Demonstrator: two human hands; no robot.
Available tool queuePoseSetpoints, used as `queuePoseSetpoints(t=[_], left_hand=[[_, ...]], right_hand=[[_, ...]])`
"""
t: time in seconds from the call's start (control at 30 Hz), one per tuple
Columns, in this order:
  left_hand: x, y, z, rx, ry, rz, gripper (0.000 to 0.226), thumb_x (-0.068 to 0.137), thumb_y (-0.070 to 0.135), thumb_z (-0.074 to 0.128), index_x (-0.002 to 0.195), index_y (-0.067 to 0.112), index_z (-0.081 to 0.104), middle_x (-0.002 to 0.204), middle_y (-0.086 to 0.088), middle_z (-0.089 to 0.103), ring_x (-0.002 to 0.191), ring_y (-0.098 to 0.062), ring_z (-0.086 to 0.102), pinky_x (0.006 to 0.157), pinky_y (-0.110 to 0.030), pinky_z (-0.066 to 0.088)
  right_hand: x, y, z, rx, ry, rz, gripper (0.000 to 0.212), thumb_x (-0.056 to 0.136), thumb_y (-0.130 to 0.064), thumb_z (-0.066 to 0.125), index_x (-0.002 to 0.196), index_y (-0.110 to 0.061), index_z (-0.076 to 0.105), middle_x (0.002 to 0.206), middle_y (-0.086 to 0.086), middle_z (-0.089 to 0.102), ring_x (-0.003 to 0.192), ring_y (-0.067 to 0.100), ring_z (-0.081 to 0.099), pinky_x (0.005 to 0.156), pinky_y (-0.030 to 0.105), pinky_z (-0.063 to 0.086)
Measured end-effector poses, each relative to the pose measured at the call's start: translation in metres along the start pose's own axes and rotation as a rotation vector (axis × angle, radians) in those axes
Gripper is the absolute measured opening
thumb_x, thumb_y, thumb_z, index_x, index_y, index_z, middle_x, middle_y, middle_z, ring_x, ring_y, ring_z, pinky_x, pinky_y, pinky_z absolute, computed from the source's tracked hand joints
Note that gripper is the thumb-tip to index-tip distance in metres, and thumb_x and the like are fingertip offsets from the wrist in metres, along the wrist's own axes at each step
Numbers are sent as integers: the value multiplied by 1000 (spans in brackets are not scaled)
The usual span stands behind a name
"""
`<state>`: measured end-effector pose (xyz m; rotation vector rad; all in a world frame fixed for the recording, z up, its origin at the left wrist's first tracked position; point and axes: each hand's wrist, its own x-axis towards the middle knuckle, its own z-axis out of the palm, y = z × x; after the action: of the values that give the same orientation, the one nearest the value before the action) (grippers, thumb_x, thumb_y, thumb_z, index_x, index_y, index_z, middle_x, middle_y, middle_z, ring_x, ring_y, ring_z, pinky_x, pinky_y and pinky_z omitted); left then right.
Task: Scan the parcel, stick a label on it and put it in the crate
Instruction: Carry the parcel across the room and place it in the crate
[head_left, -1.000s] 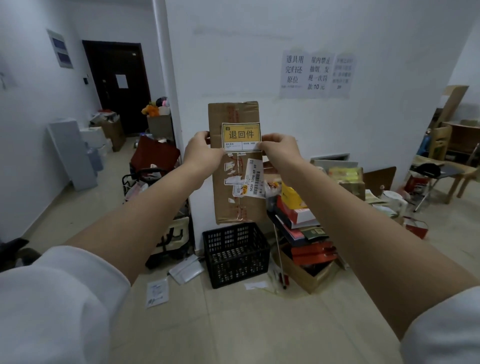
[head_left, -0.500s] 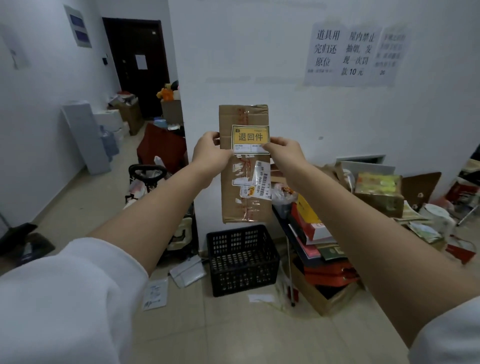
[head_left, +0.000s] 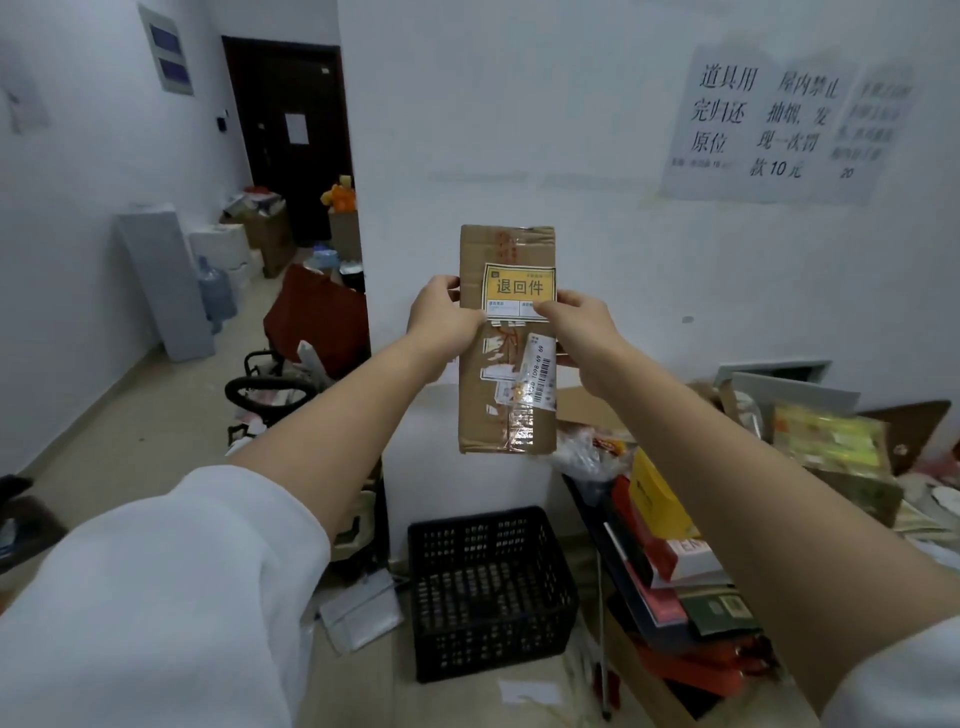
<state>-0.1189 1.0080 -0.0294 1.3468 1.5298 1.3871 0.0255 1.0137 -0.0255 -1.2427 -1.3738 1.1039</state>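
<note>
**Label going on, crate waiting below**

Both arms are out at full stretch. The left hand (head_left: 445, 321) pinches the left edge of the parcel (head_left: 506, 358), thumb at the front and pressing near the lower left corner of the yellow label (head_left: 519, 290). The right hand (head_left: 582, 326) mirrors it on the other side, fingers curled around the right edge, thumb laid on the label's lower right corner. So both hands are closed on the box, neither one spread or free.

The parcel is a flat brown cardboard box, held upright in the air against the white wall, taped down its middle. The yellow label sits flat on its upper half, square to the edges, and lower down there's an older barcode sticker (head_left: 539, 375) set at a slant.

Directly underneath on the floor stands the black crate (head_left: 491, 592), its inside looking empty from here. To the right, a heap of red and yellow boxes (head_left: 670, 540); no scanner can be made out anywhere.

My read: the label is on and being smoothed down, so the sticking step looks all but finished. Whether the scan has happened, the view can't say. What's clearly left is the last leg: lower the parcel and drop it into that crate.
</note>
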Motion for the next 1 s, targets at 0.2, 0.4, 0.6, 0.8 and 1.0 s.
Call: queuePoseSetpoints(t=[0.2, 0.4, 0.6, 0.8, 1.0], left_hand=[[66, -26, 11, 24, 18, -20, 51, 85, 7, 65, 132, 10, 46, 131, -6, 58, 107, -22, 61, 93, -44, 54], [121, -66, 16, 49, 31, -102, 53, 86, 9, 64, 135, 11, 43, 134, -7, 56, 115, -24, 60, 96, -45, 53], [185, -93, 29, 85, 63, -147, 54, 86, 9, 64, 135, 11, 42, 134, -7, 56, 112, -23, 60, 93, -41, 53], [253, -115, 48, 99, 106, -251, 46, 86, 9, 63, 128, 11, 44, 120, -7, 61, 94, -19, 58, 72, -31, 52], [292, -159, 69, 119, 115, -372, 38, 83, 11, 65, 118, 12, 49, 107, -2, 64, 91, -18, 63, 72, -32, 55]], right_hand=[[73, 20, 18, 3, 13, 39, 19, 96, -16, 49, 113, -17, 58, 106, 2, 68, 83, 19, 66, 69, 32, 54], [143, 54, 39, -43, -5, 168, 17, 97, -21, 49, 102, -9, 58, 90, 4, 67, 76, 21, 66, 82, 41, 55], [218, 79, 50, -20, -36, 208, 12, 94, -16, 50, 86, -13, 58, 81, 1, 67, 72, 18, 66, 76, 39, 54], [295, 99, 56, -64, -136, 219, 17, 92, -30, 54, 101, -15, 57, 87, 1, 66, 90, 28, 67, 87, 44, 55], [347, 139, 72, -146, -253, 302, 19, 92, -29, 55, 105, -14, 54, 86, -2, 62, 83, 19, 61, 79, 38, 47]])
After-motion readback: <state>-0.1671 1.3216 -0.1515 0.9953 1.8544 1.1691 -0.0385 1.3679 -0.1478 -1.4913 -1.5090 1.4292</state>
